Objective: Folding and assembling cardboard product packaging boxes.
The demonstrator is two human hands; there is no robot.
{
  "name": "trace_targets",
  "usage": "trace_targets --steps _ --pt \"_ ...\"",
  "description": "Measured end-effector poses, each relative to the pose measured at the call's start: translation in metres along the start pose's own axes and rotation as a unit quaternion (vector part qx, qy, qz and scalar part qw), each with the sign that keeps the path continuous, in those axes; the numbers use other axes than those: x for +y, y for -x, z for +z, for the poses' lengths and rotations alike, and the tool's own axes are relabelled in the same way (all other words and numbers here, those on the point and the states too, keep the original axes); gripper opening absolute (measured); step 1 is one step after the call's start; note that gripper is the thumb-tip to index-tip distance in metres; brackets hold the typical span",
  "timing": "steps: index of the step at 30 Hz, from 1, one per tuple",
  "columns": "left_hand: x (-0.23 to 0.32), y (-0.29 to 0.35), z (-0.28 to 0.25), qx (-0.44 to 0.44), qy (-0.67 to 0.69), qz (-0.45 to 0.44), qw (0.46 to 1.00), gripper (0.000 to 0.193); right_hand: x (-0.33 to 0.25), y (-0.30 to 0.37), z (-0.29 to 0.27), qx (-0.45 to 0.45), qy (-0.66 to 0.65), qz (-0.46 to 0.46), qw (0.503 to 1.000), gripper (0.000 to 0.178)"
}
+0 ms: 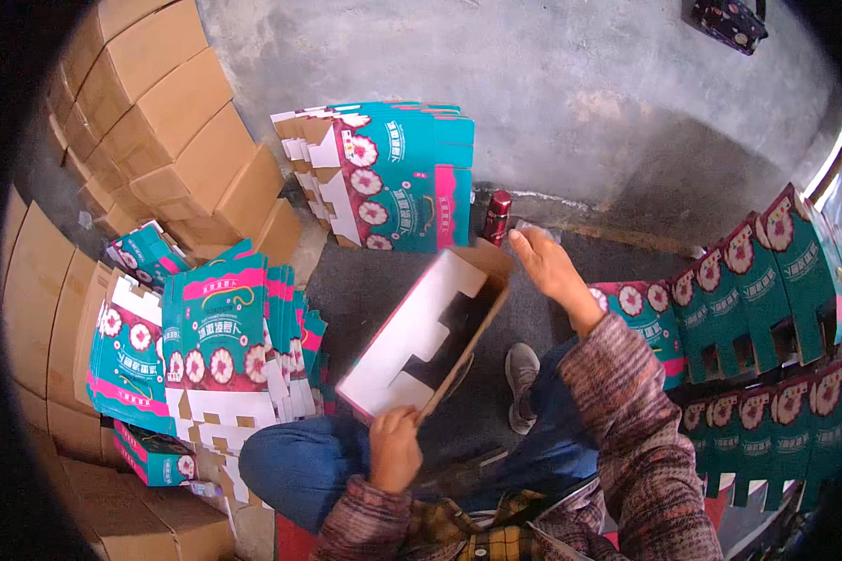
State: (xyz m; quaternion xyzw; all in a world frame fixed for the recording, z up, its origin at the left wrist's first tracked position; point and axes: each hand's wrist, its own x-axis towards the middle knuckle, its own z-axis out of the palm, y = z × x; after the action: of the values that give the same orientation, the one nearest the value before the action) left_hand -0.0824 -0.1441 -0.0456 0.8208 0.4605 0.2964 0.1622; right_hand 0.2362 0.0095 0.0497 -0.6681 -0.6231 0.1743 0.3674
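Nearest: woven sleeve (631, 402). Beyond left knee (295, 467): die-cut carton (413, 338), near end gripped by left hand (395, 451); right hand (547, 266) open beside far end, contact unclear. Probably light, crushable; hold by folds.

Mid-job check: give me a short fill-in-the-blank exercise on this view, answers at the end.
1. The person's ___ hand holds the near end of the open carton.
2. The bottle near the wall is ___.
3. The plain stacked boxes are ___.
4. The trousers are ___.

Missing words: left; red; brown; blue.
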Motion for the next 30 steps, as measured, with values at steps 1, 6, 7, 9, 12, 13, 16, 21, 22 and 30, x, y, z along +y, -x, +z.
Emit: trace_targets --steps 1,6,7,9,12,13,16,21,22,30 --pt "-0.003 -0.002 -0.01 -0.011 0.019 0.012 1.0 0.021 0.015 -0.003 0.001 -0.067 -0.027 0.005 0.997 0.066" --pt "-0.013 -0.009 -0.02 0.019 0.026 -0.045 0.998 0.017 0.039 0.005 0.031 -0.35 -0.1 0.082 0.928 0.076" --pt "-0.014 -0.007 -0.016 0.02 0.025 -0.046 0.998 0.017 0.033 0.009 0.035 -0.362 -0.067 0.074 0.927 0.078" --pt "-0.012 -0.008 -0.002 0.079 0.062 -0.187 0.977 0.026 0.033 0.008 0.042 -0.367 -0.069 0.078 0.924 0.083" --pt "-0.006 -0.025 0.014 0.166 0.092 -0.21 0.959 0.04 0.031 0.011 0.043 -0.346 -0.075 0.042 0.934 0.081" --pt "-0.008 -0.027 0.018 0.229 0.097 -0.205 0.947 0.042 0.027 0.013 0.044 -0.32 -0.083 0.003 0.944 0.074" --pt "-0.015 -0.029 0.017 0.116 -0.114 -0.161 0.973 0.045 0.025 0.026 0.055 -0.122 0.158 -0.306 0.931 0.071" --pt "-0.008 -0.032 0.013 -0.013 -0.153 -0.075 0.985 0.056 0.016 0.045 0.069 -0.259 0.212 -0.417 0.845 0.079" --pt "-0.009 -0.033 0.015 -0.018 -0.165 -0.074 0.983 0.064 0.018 0.045 0.074 -0.256 0.229 -0.404 0.848 0.076" --pt "-0.024 -0.027 0.028 -0.044 -0.15 -0.071 0.985 0.057 0.049 0.032 0.092 -0.327 0.222 -0.399 0.828 0.065"
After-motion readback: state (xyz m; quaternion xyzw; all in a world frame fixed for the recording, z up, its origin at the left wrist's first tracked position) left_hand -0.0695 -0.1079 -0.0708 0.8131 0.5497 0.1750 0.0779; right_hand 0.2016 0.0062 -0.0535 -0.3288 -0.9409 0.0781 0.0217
